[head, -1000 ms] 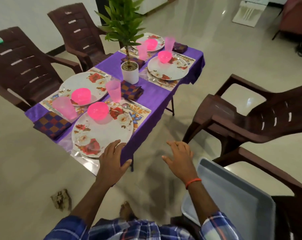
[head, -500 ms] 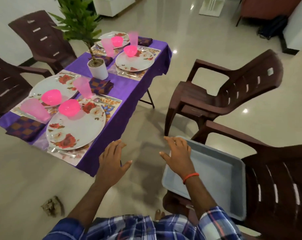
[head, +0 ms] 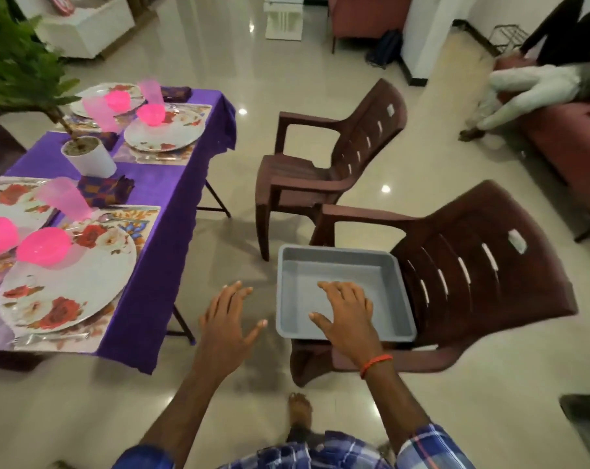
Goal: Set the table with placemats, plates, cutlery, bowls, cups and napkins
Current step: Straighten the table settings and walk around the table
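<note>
Head view: the table (head: 161, 184) on the left carries the placemats (head: 144, 218), flowered plates (head: 67, 289), pink bowls (head: 43, 247), pink cups (head: 65, 198) and checked napkins (head: 106, 189). Both hands hold nothing. The left hand (head: 227, 319) spreads its fingers above the floor (head: 239, 170), the right hand (head: 346, 309) spreads over the grey tub (head: 334, 252) on the chair (head: 482, 272); I cannot tell whether it touches. The plates look stiff and glossy, likely slippery, best taken by the rim. Bowls and cups look light and easily tipped. The cutlery (head: 50, 338) is blurred, the left edge cuts off the nearest settings, and a plant (head: 13, 72) hides part of the far ones
</note>
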`<state>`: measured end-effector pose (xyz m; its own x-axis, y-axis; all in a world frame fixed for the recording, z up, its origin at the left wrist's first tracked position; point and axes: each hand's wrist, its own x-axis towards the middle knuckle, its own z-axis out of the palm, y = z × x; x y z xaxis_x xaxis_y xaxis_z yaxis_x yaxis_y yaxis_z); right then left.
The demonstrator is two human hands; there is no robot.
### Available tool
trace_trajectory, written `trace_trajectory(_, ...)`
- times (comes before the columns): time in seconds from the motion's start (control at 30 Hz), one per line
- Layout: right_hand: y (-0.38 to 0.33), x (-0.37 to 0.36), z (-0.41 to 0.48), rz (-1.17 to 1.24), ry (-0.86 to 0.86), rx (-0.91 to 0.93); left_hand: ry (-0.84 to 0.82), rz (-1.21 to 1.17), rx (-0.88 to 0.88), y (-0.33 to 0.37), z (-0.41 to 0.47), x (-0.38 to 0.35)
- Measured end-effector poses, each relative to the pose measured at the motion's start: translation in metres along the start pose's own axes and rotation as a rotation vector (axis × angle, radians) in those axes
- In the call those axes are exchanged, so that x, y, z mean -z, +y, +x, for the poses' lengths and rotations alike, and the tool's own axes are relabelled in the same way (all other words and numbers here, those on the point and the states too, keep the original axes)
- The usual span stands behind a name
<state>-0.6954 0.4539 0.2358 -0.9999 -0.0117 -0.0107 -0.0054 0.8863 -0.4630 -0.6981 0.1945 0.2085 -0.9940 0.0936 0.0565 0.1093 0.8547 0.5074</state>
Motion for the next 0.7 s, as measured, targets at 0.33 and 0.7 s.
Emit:
trace_trajectory(0.33,0.043,0.023,-0.094,-0.018,0.057,-0.186,-0.107,-0.023,-0.145,0.053,-0.021,-0.031)
trace_trajectory(0.7,0.092,0.070,-0.135,-0.053,0.155,-0.312,-0.174,-0.060,-0.315,0.139,-0.017,-0.064)
